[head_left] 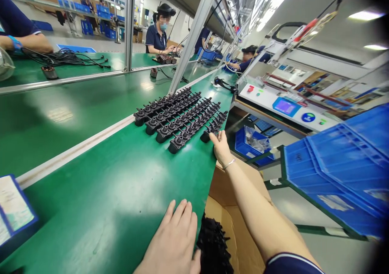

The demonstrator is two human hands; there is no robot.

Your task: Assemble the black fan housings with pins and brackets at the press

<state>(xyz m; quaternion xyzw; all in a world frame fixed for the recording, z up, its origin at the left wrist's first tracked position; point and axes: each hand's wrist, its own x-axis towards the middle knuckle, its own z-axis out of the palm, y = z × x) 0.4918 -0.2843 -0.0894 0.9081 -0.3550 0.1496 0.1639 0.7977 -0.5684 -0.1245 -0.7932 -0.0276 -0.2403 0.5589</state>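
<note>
Black plastic motor-housing-like parts (179, 141) stand in several slanting rows on the green bench. At the right, by the bench edge, is a shorter row (215, 124) of the same parts. My right hand (222, 147) is at this row's near end, thumb and fingers closed about the side of its nearest black plastic part (205, 135). The fingertips partly hide that contact. My left hand (174, 243) lies palm down over the bench near its front edge, fingers stretched out, holding nothing.
Below the bench edge, a cardboard box (247, 241) holds a pile of black parts (214, 245). Blue crates (340, 164) stand at right, near a machine's control panel (285, 105). A blue bin (18, 217) sits at left. Co-workers (156, 35) work beyond the metal posts (194, 35).
</note>
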